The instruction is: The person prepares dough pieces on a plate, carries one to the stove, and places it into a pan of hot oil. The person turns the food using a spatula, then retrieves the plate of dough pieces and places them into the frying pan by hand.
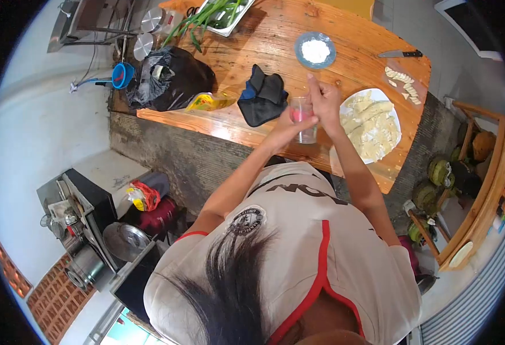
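My left hand (291,126) is wrapped around a clear drinking glass (305,137) near the table's front edge, with a pinkish patch showing inside it. Just above and to the right of the glass, my right hand (325,99) has its fingers curled and one digit pointing up; whatever it may hold is hidden. To its right lies a white plate (398,133) piled with pale, flat, coated pieces. Beyond the hands is a bluish plate (300,53) bearing white powder (315,51). Left of the glass lies a dark folded cloth item (259,103).
A knife (401,54) lies near pale slices (403,84) on the table's right (359,40). At left stand a black plastic bag (175,77) and a yellow packet (202,102). A metal tray (242,12) holds green stalks at the back.
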Action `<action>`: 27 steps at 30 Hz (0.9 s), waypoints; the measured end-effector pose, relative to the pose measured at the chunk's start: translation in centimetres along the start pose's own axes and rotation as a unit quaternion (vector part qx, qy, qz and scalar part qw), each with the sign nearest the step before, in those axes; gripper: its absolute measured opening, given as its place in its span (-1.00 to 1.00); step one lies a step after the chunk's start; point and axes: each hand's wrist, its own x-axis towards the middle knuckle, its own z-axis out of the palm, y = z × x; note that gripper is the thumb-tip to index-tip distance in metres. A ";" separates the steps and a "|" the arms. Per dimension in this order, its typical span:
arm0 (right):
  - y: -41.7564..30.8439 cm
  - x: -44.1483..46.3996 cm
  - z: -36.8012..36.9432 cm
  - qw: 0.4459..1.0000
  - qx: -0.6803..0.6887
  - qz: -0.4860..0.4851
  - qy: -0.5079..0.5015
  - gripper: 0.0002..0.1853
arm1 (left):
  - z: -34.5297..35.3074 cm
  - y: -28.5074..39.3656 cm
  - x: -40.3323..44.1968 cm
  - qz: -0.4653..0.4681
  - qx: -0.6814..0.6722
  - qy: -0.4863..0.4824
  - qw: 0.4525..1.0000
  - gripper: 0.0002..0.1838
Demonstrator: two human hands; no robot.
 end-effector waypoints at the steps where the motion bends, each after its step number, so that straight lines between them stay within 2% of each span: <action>1: 1.1 0.5 -0.1 1.000 -0.024 -0.015 -0.003 -0.44 | 0.0 0.0 -0.1 0.028 0.063 0.004 0.998 -0.50; 2: 1.4 0.6 -0.6 1.000 -0.025 -0.012 -0.002 -0.43 | -0.2 0.0 0.0 0.058 0.127 0.008 0.990 -0.52; 3: 0.9 0.4 -0.7 1.000 -0.025 -0.008 -0.002 -0.43 | -0.8 -0.5 0.2 -0.008 0.063 -0.044 0.997 -0.55; 4: 0.3 0.1 -0.7 1.000 -0.025 -0.002 -0.003 -0.42 | -1.4 -0.7 0.2 -0.042 -0.125 -0.149 0.980 -0.55; 5: -0.3 -0.1 -0.7 0.988 0.147 -0.002 -0.040 -0.45 | -1.8 -1.0 0.2 -0.073 -0.309 -0.246 0.916 -0.56; 6: -0.8 -0.6 -0.8 0.992 0.118 -0.016 -0.041 -0.46 | -1.4 -1.1 -0.1 -0.099 -0.478 -0.332 0.807 -0.56; 7: -1.3 -0.8 -0.9 0.994 0.092 -0.033 -0.041 -0.46 | -0.7 -1.2 -0.2 -0.076 -0.534 -0.371 0.756 -0.50; 8: -1.7 -0.8 -1.1 0.995 0.067 -0.054 -0.041 -0.46 | 0.1 -1.0 -0.1 -0.038 -0.358 -0.247 0.900 -0.46; 9: -1.7 -0.6 -1.3 0.995 0.046 -0.071 -0.051 -0.44 | 0.8 -0.3 -0.1 0.004 -0.157 -0.106 0.982 -0.43; 10: -2.0 -0.2 -1.7 0.995 0.008 -0.070 -0.068 -0.48 | 1.4 0.1 0.1 0.048 0.056 0.048 0.996 -0.40; 11: -2.2 -0.2 -2.1 0.994 -0.031 -0.065 -0.084 -0.52 | 1.6 -0.4 0.7 0.160 0.169 0.112 0.966 -0.55; 12: -2.5 -0.1 -2.3 0.991 -0.069 -0.060 -0.098 -0.54 | 2.5 -0.6 1.0 0.165 0.105 0.160 0.967 -0.56; 14: -2.1 0.0 -1.1 0.988 -0.036 -0.141 -0.053 -0.68 | 3.9 -0.7 1.7 0.176 -0.020 0.242 0.954 -0.57; 15: -1.6 -0.2 -0.4 0.983 -0.021 -0.179 -0.027 -0.63 | 3.2 -1.4 2.6 0.124 -0.111 0.272 0.948 -0.55; 18: 0.3 -4.0 0.4 0.968 -0.068 -0.221 -0.095 -0.40 | 0.9 -0.5 2.7 0.127 -0.237 0.200 0.942 -0.48; 21: 1.1 -6.8 -0.8 0.927 -0.196 -0.261 -0.186 -0.28 | -0.1 0.9 2.0 0.055 -0.296 0.212 0.930 -0.36; 22: 1.3 -6.5 -1.0 0.927 -0.196 -0.255 -0.192 -0.27 | -0.2 0.7 1.9 0.030 -0.325 0.222 0.919 -0.34; 24: 1.8 -4.8 -0.9 0.926 -0.196 -0.246 -0.207 -0.25 | -0.2 -0.1 1.8 0.019 -0.257 0.208 0.944 -0.27; 25: 1.7 -3.6 -0.4 0.943 -0.164 -0.265 -0.121 -0.29 | -0.2 -0.5 1.8 0.014 -0.221 0.200 0.955 -0.24; 26: 1.4 -2.4 -0.3 0.961 -0.122 -0.210 -0.131 -0.36 | -0.2 -0.7 1.8 0.008 -0.183 0.191 0.964 -0.20; 27: 0.6 -1.2 -0.5 0.975 -0.080 -0.155 -0.139 -0.42 | 0.1 -0.5 1.9 -0.024 -0.218 0.183 0.958 -0.20</action>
